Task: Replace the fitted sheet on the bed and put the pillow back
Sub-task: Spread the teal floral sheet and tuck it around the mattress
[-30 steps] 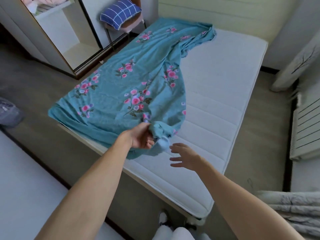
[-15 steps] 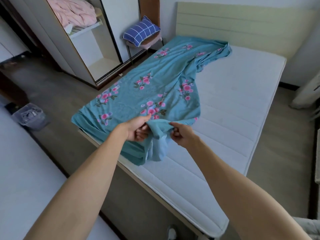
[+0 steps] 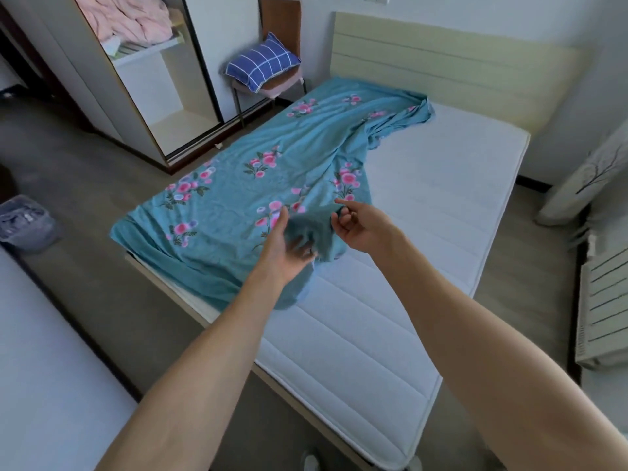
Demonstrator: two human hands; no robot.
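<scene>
A teal fitted sheet (image 3: 238, 185) with pink flowers lies spread over the left half of the bare white mattress (image 3: 435, 198). Its near edge is bunched up between my hands. My left hand (image 3: 289, 246) lies palm-up against the bunch, fingers loosely spread and blurred. Just to the right of it, my right hand (image 3: 356, 226) curls its fingers on the sheet's edge, index finger sticking out. The blue checked pillow (image 3: 261, 64) rests on a chair (image 3: 282, 25) beside the headboard.
An open wardrobe (image 3: 146, 79) with pink bedding on a shelf stands at the left. A small bin (image 3: 23, 220) sits on the floor left of the bed. A radiator (image 3: 601, 307) lines the right wall. A white surface (image 3: 44, 385) fills the lower left.
My right hand reached in and took the sheet's bunched edge. My left hand's grip on the bunch has loosened into spread fingers. The view has tilted up towards the headboard.
</scene>
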